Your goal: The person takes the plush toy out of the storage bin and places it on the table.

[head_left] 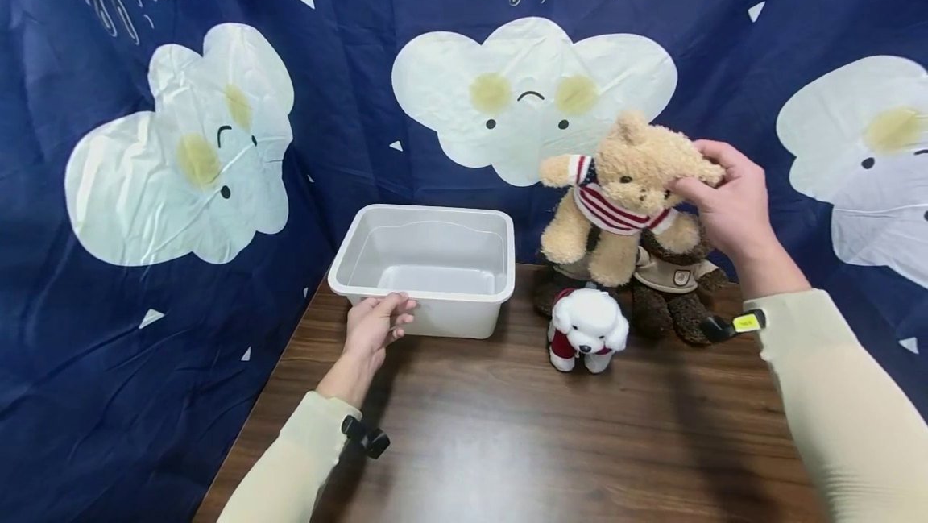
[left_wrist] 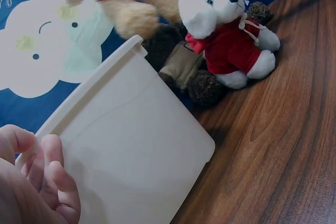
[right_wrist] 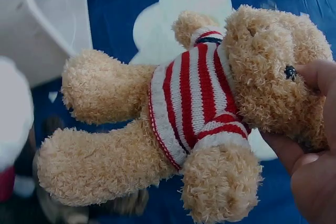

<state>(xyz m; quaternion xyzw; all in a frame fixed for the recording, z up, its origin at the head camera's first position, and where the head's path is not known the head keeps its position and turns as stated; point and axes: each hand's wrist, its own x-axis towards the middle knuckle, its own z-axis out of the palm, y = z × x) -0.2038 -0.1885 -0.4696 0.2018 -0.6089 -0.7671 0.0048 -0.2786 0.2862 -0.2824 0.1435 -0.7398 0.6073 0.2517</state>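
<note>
My right hand [head_left: 734,201] grips a tan teddy bear [head_left: 616,221] by the side of its head, thumb near the face. The bear hangs above the table in a red-and-white striped sweater, its legs toward the bin in the right wrist view. My left hand [head_left: 374,325] pinches the front rim of a light grey plastic bin [head_left: 449,317], with the thumb at the rim and fingers curled below it. No contents show inside the bin. Below the tan bear, a white plush dog [head_left: 589,321] in red clothing stands on the table.
Behind the dog sits a dark brown teddy bear [head_left: 670,289] in a beige top, partly covered by the tan one. More dark brown plush shows beside it. The wooden table [head_left: 464,418] meets a blue cloth backdrop [head_left: 348,120] printed with clouds.
</note>
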